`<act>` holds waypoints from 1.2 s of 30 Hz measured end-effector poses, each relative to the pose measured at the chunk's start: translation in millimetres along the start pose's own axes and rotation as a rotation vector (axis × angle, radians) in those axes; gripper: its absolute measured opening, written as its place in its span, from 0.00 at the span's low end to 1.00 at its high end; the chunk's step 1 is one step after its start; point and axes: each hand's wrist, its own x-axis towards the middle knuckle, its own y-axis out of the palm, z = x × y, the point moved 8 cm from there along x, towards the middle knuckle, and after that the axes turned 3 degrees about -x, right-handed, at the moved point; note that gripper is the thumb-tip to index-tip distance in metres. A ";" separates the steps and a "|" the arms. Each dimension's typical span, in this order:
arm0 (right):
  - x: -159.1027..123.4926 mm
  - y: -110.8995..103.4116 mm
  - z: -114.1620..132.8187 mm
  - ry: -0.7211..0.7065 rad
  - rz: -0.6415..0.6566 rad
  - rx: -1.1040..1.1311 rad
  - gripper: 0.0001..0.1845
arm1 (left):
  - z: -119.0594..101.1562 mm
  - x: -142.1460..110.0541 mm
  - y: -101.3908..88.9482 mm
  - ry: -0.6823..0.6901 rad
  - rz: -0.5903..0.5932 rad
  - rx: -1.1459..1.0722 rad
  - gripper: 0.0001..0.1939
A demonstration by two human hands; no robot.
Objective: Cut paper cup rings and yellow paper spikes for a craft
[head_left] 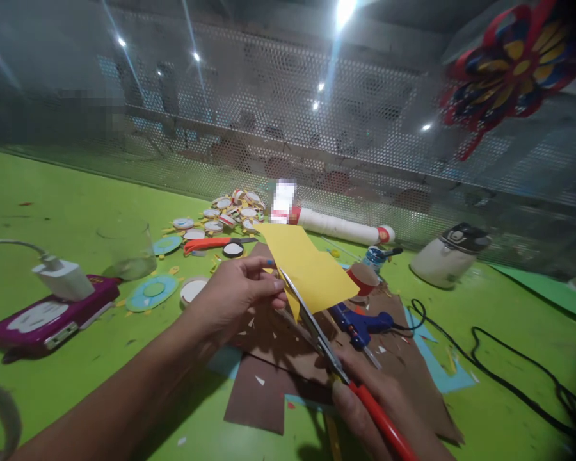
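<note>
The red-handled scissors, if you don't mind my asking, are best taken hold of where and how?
Probably by the red handle, from the near right side, where the right hand holds the scissors: the handle slants back that way, while the blades point away, at the yellow sheet and close to the left hand.

- The paper sheet (312, 266) extends from the left hand (237, 288) over the cardboard (408, 371), with the scissors (333, 362) in the right hand (386, 387) at its near edge.
- On the cardboard's right part lies the glue gun (360, 322), its cord (499, 368) running right across the table (52, 205).
- Behind the sheet lies the tube (338, 224), before the mesh screen (249, 96); the disc pile (240, 211) sits to its left.
- Left of the left hand stands the cup (127, 250); farther left, the charger (64, 280) sits on the power strip (89, 310).
- Right of the tube stands the jug (436, 262).
</note>
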 end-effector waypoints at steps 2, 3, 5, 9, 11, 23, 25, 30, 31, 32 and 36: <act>-0.1 0.6 -0.9 0.006 0.005 -0.005 0.22 | 0.1 -1.3 -1.3 -0.011 -0.016 -0.004 0.13; -0.2 0.4 -1.2 0.006 0.004 -0.010 0.22 | 0.2 -1.8 -1.7 -0.018 -0.020 -0.005 0.13; -0.4 0.5 -1.5 -0.002 0.010 -0.016 0.20 | 0.8 -2.2 -2.1 -0.033 -0.021 -0.011 0.13; -1.1 3.0 -3.5 -0.007 0.047 -0.020 0.17 | 1.0 0.1 -1.1 -0.024 0.013 -0.048 0.12; -1.2 2.7 -4.5 -0.002 0.040 -0.024 0.16 | 1.1 2.2 -1.2 -0.010 0.031 -0.065 0.12; -1.1 4.4 -8.1 0.014 0.034 -0.022 0.22 | 5.6 7.8 -0.2 -0.018 0.084 -0.135 0.10; -1.0 2.5 -5.7 0.009 -0.008 -0.027 0.22 | 6.4 8.1 0.2 -0.006 0.089 -0.144 0.09; -0.4 -1.1 0.5 0.039 -0.080 -0.011 0.25 | 6.5 7.5 1.5 0.018 0.073 -0.142 0.10; -0.1 -1.0 1.4 0.041 -0.078 -0.011 0.25 | 6.3 7.4 2.2 0.021 0.076 -0.143 0.10; 0.2 -1.2 1.9 0.039 -0.080 -0.019 0.25 | 6.3 7.3 2.9 0.023 0.081 -0.143 0.10; 1.4 -0.1 -1.0 0.032 -0.060 -0.102 0.27 | 7.9 7.1 3.2 0.026 0.091 -0.136 0.10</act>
